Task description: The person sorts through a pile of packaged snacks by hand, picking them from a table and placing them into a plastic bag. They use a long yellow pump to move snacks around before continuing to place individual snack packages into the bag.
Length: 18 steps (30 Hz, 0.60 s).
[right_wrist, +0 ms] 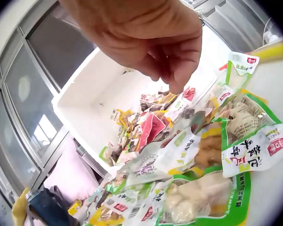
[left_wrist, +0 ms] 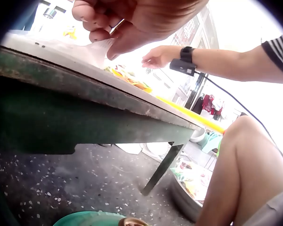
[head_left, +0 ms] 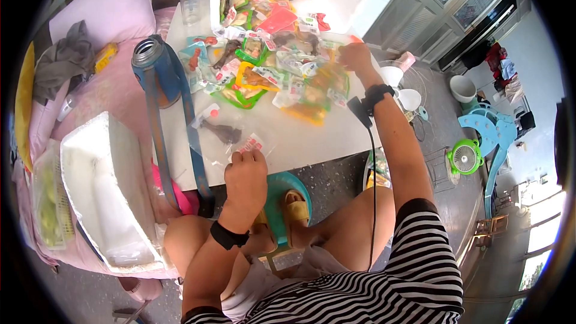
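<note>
My left hand pinches the edge of a clear plastic packet with a dark brown piece of food inside, at the table's near edge. In the left wrist view, its thumb and fingers grip the whitish film. Over the right side of the table, my right hand hangs with loosely bent fingers and nothing visible in them. Below it lie green-edged snack packets with pale food inside. A green-and-yellow packet looks blurred in the head view, close under that hand.
Behind the pile, a white foam box holds many packets. A blue flask with a strap and a clear bottle stand at the left. Another foam box sits on the pink bed. A teal basin is under my feet.
</note>
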Each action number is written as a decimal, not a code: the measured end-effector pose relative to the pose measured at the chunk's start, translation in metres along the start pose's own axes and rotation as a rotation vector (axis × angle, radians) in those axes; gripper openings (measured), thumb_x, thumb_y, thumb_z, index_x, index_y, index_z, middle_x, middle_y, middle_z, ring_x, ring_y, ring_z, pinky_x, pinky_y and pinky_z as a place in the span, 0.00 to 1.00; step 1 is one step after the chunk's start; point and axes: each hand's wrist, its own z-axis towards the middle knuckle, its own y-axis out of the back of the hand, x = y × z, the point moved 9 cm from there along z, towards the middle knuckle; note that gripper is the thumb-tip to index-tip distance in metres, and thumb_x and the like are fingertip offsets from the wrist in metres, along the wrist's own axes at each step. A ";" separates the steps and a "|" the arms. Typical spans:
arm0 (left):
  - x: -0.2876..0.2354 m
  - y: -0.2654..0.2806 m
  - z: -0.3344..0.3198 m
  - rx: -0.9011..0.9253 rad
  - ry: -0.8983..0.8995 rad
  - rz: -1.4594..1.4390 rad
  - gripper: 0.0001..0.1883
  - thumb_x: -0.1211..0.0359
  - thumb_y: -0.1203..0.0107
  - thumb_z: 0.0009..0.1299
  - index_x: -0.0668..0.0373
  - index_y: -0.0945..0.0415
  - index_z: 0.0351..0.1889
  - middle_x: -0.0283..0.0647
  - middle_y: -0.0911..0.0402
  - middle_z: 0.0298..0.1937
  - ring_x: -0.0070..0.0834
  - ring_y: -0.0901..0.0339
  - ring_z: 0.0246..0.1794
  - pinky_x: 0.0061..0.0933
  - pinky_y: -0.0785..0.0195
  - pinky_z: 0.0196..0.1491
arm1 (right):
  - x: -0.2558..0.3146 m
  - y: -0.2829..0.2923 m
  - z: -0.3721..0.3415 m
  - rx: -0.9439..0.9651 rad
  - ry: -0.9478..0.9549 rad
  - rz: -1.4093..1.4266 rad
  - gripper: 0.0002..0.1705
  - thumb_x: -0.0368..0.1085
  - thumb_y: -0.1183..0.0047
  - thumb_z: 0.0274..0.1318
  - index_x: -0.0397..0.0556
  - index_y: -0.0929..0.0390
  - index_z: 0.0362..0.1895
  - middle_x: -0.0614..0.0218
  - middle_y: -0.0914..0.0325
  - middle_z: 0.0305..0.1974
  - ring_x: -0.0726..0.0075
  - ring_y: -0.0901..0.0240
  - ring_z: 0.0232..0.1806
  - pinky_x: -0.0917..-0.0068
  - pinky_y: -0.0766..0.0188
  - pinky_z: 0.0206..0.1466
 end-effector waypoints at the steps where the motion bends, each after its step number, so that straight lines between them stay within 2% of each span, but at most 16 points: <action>1: 0.000 0.000 0.000 0.007 -0.002 -0.009 0.16 0.74 0.40 0.48 0.65 0.26 0.37 0.42 0.25 0.32 0.34 0.26 0.38 0.26 0.28 0.33 | -0.009 -0.006 0.009 -0.032 -0.040 -0.052 0.18 0.45 0.44 0.46 0.40 0.20 0.29 0.54 0.20 0.26 0.58 0.21 0.24 0.68 0.24 0.32; 4: -0.001 -0.001 0.004 0.028 -0.004 -0.021 0.16 0.73 0.40 0.48 0.65 0.27 0.36 0.41 0.25 0.31 0.33 0.26 0.37 0.25 0.28 0.32 | -0.018 -0.026 0.023 -0.132 -0.238 -0.116 0.22 0.50 0.43 0.43 0.42 0.19 0.31 0.49 0.19 0.33 0.52 0.20 0.37 0.62 0.25 0.42; 5: -0.001 -0.001 0.005 0.034 -0.003 -0.018 0.15 0.73 0.40 0.48 0.65 0.27 0.35 0.41 0.25 0.31 0.33 0.26 0.36 0.25 0.29 0.32 | -0.019 -0.036 0.022 -0.133 -0.309 -0.123 0.25 0.53 0.41 0.41 0.43 0.19 0.34 0.48 0.20 0.41 0.50 0.23 0.46 0.61 0.27 0.48; 8: -0.001 -0.002 0.007 0.046 -0.011 0.012 0.14 0.72 0.41 0.49 0.64 0.26 0.35 0.40 0.25 0.30 0.31 0.26 0.36 0.24 0.29 0.31 | -0.003 -0.068 0.021 -0.025 -0.310 -0.163 0.28 0.55 0.39 0.40 0.43 0.18 0.37 0.49 0.20 0.42 0.49 0.23 0.47 0.60 0.27 0.49; 9: -0.001 -0.002 0.007 0.048 -0.012 0.016 0.14 0.72 0.41 0.49 0.64 0.26 0.35 0.39 0.25 0.30 0.31 0.26 0.36 0.24 0.29 0.31 | 0.009 -0.066 0.015 -0.087 -0.299 -0.226 0.31 0.56 0.36 0.37 0.43 0.18 0.38 0.50 0.19 0.41 0.48 0.23 0.46 0.60 0.27 0.50; 12: -0.001 -0.004 0.006 0.059 -0.015 0.031 0.14 0.71 0.42 0.50 0.64 0.26 0.35 0.39 0.25 0.29 0.31 0.26 0.35 0.24 0.30 0.31 | 0.011 -0.071 0.022 -0.085 -0.237 -0.281 0.28 0.54 0.34 0.36 0.44 0.18 0.35 0.51 0.19 0.40 0.48 0.22 0.45 0.61 0.26 0.48; 13: -0.002 -0.004 0.006 0.060 -0.018 0.037 0.13 0.71 0.42 0.50 0.64 0.26 0.35 0.39 0.25 0.29 0.31 0.26 0.35 0.23 0.30 0.31 | -0.002 -0.070 0.024 -0.096 -0.235 -0.116 0.26 0.52 0.33 0.36 0.42 0.18 0.32 0.50 0.19 0.37 0.49 0.21 0.41 0.62 0.25 0.44; 15: -0.002 -0.005 0.006 0.046 -0.016 0.047 0.13 0.72 0.42 0.50 0.63 0.26 0.35 0.39 0.24 0.29 0.31 0.26 0.35 0.24 0.29 0.31 | -0.030 -0.081 0.047 -0.246 0.004 -0.173 0.24 0.50 0.34 0.37 0.40 0.20 0.28 0.52 0.19 0.32 0.50 0.22 0.34 0.61 0.25 0.41; 17: -0.001 -0.004 0.004 0.025 -0.019 0.036 0.12 0.73 0.42 0.49 0.62 0.26 0.33 0.40 0.24 0.29 0.32 0.25 0.35 0.25 0.29 0.31 | -0.033 -0.064 0.040 -0.374 0.032 -0.050 0.22 0.48 0.35 0.40 0.39 0.22 0.24 0.55 0.21 0.25 0.54 0.25 0.26 0.62 0.26 0.36; 18: 0.000 -0.003 0.004 0.012 -0.022 0.020 0.11 0.73 0.42 0.49 0.62 0.26 0.32 0.40 0.24 0.28 0.33 0.25 0.35 0.26 0.29 0.30 | -0.022 -0.039 0.020 -0.423 -0.060 0.102 0.21 0.47 0.36 0.42 0.39 0.23 0.22 0.57 0.23 0.22 0.57 0.27 0.22 0.64 0.27 0.33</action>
